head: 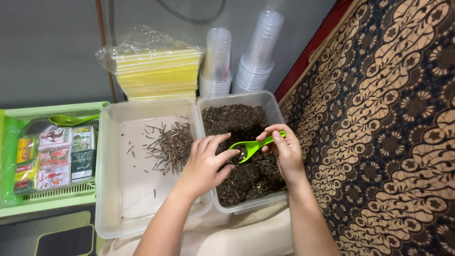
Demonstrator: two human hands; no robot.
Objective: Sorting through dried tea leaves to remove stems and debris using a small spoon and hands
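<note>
We see our right hand (283,150) gripping the handle of a small green scoop (253,147), thumb and fingers pinched round it, with the scoop's bowl pointing left and low over the dark loose tea (237,124) in the right tub (279,111). The bowl carries a little of the dark stuff. Our left hand (204,163) lies across the seam between the two tubs, fingers spread loosely and bent, fingertips at the scoop's bowl and touching the tea; it holds nothing that we can make out.

The tea fills most of the right tub, piled high at the far end and near end. Just left of it stands the left tub (111,156), touching or nearly touching its neighbour, with a small heap of thin stems (171,144) at its right side and a few stray ones scattered over its pale floor.

Far behind the tubs we see a stack of yellow sheets (159,76) in clear wrap, and right of that two stacks of clear cups (256,57). At the left stands a green basket (57,111) with printed packets (57,159) and a green spoon (71,119) lying at its far end. A patterned brown cloth (388,132) covers the right side.
</note>
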